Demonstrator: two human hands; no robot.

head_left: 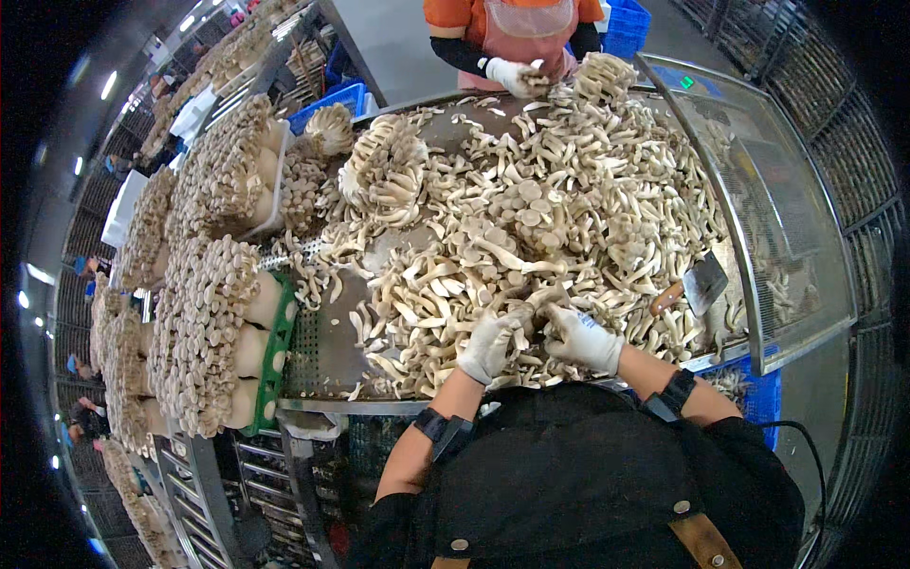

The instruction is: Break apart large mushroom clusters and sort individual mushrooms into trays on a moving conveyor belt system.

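Observation:
A thick heap of pale, grey-capped mushrooms [578, 209] covers most of the metal table. At its near edge my left hand [486, 347], in a white glove, has its fingers closed on a mushroom. Close beside it, my white-gloved right hand [585, 339] also closes on a mushroom [545, 302], its fingertips partly hidden among the stems. The two hands face each other, a small gap apart. A cleaver [704, 283] with a wooden handle rests on the mushrooms to the right.
On the left, big mushroom clusters [204, 322] stand in a green crate [272, 351]. Across the table a co-worker's gloved hand [517, 76] holds mushroom pieces. A mesh-covered metal frame [777, 199] borders the right side. Below the right edge sits a blue crate [761, 403].

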